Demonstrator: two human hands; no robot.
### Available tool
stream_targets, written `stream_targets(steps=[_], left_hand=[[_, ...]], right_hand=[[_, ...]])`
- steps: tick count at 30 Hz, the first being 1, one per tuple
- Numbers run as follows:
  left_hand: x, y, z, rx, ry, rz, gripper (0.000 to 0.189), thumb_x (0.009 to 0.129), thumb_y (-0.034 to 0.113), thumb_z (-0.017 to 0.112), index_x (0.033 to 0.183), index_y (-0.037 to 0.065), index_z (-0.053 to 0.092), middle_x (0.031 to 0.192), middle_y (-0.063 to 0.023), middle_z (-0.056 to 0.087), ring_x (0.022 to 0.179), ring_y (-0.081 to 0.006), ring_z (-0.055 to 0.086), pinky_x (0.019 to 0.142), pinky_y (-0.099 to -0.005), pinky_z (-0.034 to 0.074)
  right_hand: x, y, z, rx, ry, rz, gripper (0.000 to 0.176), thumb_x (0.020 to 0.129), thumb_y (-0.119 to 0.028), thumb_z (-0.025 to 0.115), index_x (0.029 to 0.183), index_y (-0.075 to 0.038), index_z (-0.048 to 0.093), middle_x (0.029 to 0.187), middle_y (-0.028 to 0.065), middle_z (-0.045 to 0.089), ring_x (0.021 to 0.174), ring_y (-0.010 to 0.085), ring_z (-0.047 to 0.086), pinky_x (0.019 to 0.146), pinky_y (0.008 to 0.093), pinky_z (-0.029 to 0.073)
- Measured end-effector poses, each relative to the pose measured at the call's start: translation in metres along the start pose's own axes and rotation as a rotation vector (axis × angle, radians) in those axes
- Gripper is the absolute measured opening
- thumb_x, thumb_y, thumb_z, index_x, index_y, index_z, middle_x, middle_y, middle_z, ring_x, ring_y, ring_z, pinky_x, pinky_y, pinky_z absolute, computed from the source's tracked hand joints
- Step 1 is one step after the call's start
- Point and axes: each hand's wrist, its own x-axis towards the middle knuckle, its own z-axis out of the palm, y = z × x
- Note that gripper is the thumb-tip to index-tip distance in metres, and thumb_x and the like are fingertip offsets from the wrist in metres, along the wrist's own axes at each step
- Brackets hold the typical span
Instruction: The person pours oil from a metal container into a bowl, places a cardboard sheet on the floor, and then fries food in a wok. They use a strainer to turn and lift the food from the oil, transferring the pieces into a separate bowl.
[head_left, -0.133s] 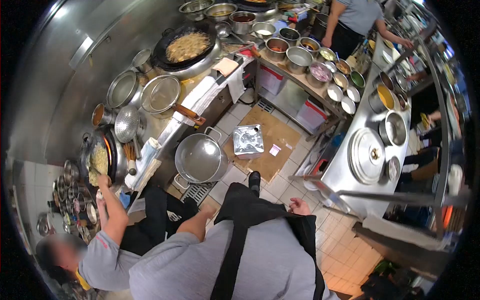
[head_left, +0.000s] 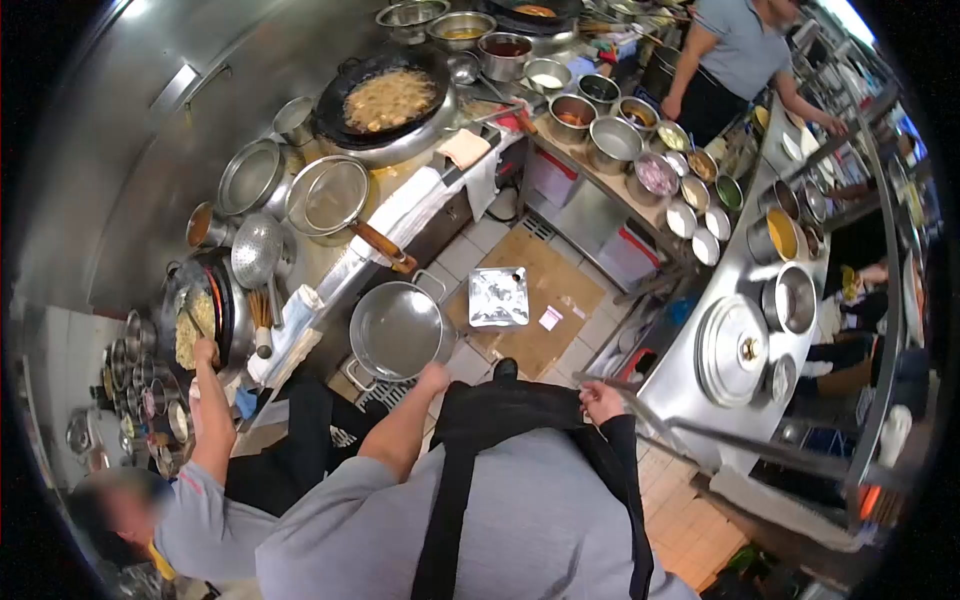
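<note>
I wear a black apron (head_left: 510, 410) over a grey shirt, and its lower part is spread out between my hands. My left hand (head_left: 433, 378) is closed at the apron's left edge, just in front of the rim of a large metal pot (head_left: 400, 325) on the floor. At the opposite edge, the fingers of my right hand (head_left: 602, 402) pinch the black cloth. A square metal tin (head_left: 498, 297) stands beyond the apron on a sheet of cardboard (head_left: 555, 275).
On the left, a co-worker's hand (head_left: 206, 352) works a utensil in a wok (head_left: 190, 345) of pale food. Food bubbles in another wok (head_left: 385, 100). A steel counter (head_left: 685, 375) with stacked lids (head_left: 735, 350) runs along the right. Another person (head_left: 735, 50) stands at the back.
My left hand has moved forward and closed at the apron's edge. My right hand has risen slightly and gripped the cloth. The apron is now spread flatter. The view has shifted slightly.
</note>
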Motion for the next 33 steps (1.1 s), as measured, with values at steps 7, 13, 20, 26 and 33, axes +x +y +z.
stream_targets(steps=[7, 13, 20, 26, 33], left_hand=[[0.022, 0.227, -0.135, -0.983, -0.033, 0.040, 0.013, 0.094, 0.012, 0.054, 0.104, 0.004, 0.055, 0.103, -0.0093, 0.065, 0.082, -0.0188, 0.066, 0.069, -0.0292, 0.054], [0.056, 0.196, -0.099, -1.141, 0.042, -0.242, 0.016, 0.090, 0.011, 0.057, 0.103, 0.001, 0.057, 0.087, -0.0115, 0.066, 0.074, -0.0210, 0.067, 0.064, -0.0324, 0.056], [0.063, 0.255, -0.101, -1.412, 0.434, -0.592, 0.017, 0.089, 0.012, 0.058, 0.102, 0.002, 0.053, 0.086, -0.0127, 0.064, 0.074, -0.0230, 0.067, 0.064, -0.0343, 0.056], [0.081, 0.348, -0.137, -1.300, 0.406, -0.525, 0.015, 0.091, 0.013, 0.057, 0.102, 0.003, 0.055, 0.093, -0.0098, 0.064, 0.079, -0.0207, 0.066, 0.066, -0.0305, 0.054], [0.072, 0.384, -0.102, -1.441, 0.542, -0.613, 0.022, 0.092, 0.014, 0.055, 0.108, -0.002, 0.053, 0.095, -0.0130, 0.064, 0.082, -0.0227, 0.067, 0.067, -0.0313, 0.056]], right_hand=[[0.172, -0.118, -0.066, -0.176, -0.158, -0.231, 0.033, 0.087, -0.011, 0.060, 0.116, 0.004, 0.060, 0.081, 0.0157, 0.067, 0.069, 0.0229, 0.066, 0.065, 0.0359, 0.052], [0.315, -0.224, -0.098, -0.032, -0.465, -0.124, 0.036, 0.093, -0.010, 0.059, 0.126, 0.005, 0.054, 0.095, 0.0105, 0.067, 0.075, 0.0154, 0.066, 0.062, 0.0290, 0.054], [0.585, -0.306, -0.074, 0.643, -0.320, 0.043, 0.056, 0.090, -0.017, 0.066, 0.137, 0.001, 0.041, 0.093, 0.0098, 0.064, 0.077, 0.0219, 0.065, 0.064, 0.0361, 0.057], [0.721, -0.393, -0.038, 0.466, -0.082, -0.033, 0.020, 0.092, -0.022, 0.062, 0.094, -0.003, 0.059, 0.081, 0.0061, 0.059, 0.064, 0.0149, 0.058, 0.053, 0.0323, 0.054], [0.635, -0.474, 0.014, 0.621, -0.491, -0.170, 0.028, 0.098, -0.018, 0.055, 0.111, 0.006, 0.050, 0.091, 0.0163, 0.063, 0.063, 0.0264, 0.069, 0.043, 0.0334, 0.055]])
